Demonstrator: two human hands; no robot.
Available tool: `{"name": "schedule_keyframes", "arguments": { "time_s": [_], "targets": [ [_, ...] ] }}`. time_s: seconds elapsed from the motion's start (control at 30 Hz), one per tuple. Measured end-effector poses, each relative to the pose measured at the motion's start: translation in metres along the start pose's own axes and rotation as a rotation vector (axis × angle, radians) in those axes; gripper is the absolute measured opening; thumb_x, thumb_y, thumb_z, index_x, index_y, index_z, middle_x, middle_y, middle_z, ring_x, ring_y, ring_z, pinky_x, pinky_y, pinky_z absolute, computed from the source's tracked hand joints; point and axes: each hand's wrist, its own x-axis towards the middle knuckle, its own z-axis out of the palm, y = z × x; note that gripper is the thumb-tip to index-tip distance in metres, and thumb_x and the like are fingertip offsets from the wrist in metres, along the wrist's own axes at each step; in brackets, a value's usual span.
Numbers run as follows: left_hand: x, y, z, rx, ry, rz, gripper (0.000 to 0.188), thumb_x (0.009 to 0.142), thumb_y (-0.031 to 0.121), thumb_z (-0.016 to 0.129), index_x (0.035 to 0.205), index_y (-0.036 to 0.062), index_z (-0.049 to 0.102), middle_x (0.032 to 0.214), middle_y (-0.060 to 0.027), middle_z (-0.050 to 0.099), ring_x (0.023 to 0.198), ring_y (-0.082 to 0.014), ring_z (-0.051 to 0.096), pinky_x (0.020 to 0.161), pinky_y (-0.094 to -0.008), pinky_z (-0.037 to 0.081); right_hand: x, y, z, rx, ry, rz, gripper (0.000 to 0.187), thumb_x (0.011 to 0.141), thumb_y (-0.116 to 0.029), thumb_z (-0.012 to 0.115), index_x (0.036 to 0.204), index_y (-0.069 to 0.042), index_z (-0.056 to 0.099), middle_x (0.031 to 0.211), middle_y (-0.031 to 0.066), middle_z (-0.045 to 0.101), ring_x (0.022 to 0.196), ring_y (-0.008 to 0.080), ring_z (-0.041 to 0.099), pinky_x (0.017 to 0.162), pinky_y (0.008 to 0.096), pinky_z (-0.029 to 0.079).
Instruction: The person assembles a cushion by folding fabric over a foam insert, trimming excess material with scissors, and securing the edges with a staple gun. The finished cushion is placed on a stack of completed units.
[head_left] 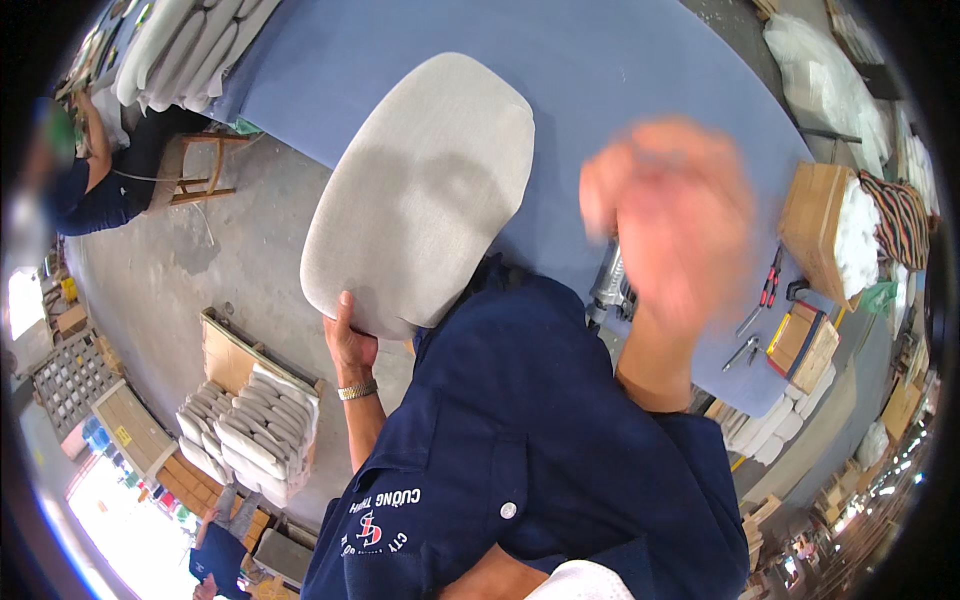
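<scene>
A light grey, fabric-covered cushion pad (425, 185) with rounded corners lies tilted across the near edge of the blue-grey table (600, 60). My left hand (350, 335) grips its near left end, thumb on the upper face and fingers out of sight beneath. Above the table, to the pad's right, my right hand (670, 215) is raised and smeared by motion. Its fingers look bent, but whether they hold anything is unclear. Close below that hand is a silver metal tool (608, 285), partly hidden by my wrist and shirt.
At the table's right lie a red-handled screwdriver (769, 285), a small metal tool (742, 353) and a wooden box (800, 345), near a cardboard carton (815, 225). Stacked grey pads (255, 430) stand on the floor at left. A co-worker (100, 185) sits at far left.
</scene>
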Motion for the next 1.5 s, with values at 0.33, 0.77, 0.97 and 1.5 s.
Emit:
{"name": "schedule_keyframes", "arguments": {
  "time_s": [0.33,0.77,0.97,1.5],
  "targets": [
    [-0.008,-0.010,0.009,-0.109,0.024,-0.038,0.070,0.098,0.032,0.071,0.153,0.0048,0.038,0.143,-0.0169,0.056,0.130,-0.0336,0.057,0.108,-0.0537,0.051,-0.081,0.190,-0.068,-0.108,0.474,0.973,0.040,0.103,-0.047,0.062,0.106,-0.008,0.067,0.089,0.0030,0.067,0.076,0.0124,0.063,0.067,0.0295,0.051],
    [-0.002,-0.007,0.082,-0.053,-0.525,-0.048,0.080,0.086,-0.004,0.072,0.156,0.0009,0.034,0.152,-0.0174,0.050,0.141,-0.0329,0.049,0.117,-0.0484,0.041,-0.025,0.182,-0.138,-0.195,0.526,0.571,0.018,0.101,-0.016,0.065,0.112,-0.002,0.063,0.105,0.0058,0.068,0.095,0.0147,0.065,0.081,0.0354,0.055],
    [0.022,-0.035,0.122,0.894,-0.615,0.161,0.082,0.083,0.016,0.083,0.153,-0.0003,0.043,0.148,-0.0195,0.057,0.134,-0.0280,0.057,0.112,-0.0388,0.044,-0.043,0.202,-0.177,0.071,0.754,0.689,0.044,0.105,-0.026,0.058,0.140,-0.001,0.051,0.136,0.0184,0.059,0.122,0.0326,0.062,0.104,0.0526,0.053],
    [-0.004,-0.005,0.197,1.113,-0.611,0.471,0.089,0.091,0.019,0.074,0.164,0.0122,0.025,0.158,-0.0265,0.042,0.140,-0.0443,0.049,0.112,-0.0476,0.046,0.017,0.199,-0.162,-0.085,0.930,0.886,0.066,0.102,-0.037,0.060,0.147,0.008,0.043,0.148,0.0234,0.053,0.124,0.0396,0.061,0.101,0.0547,0.050]
  ]
}}
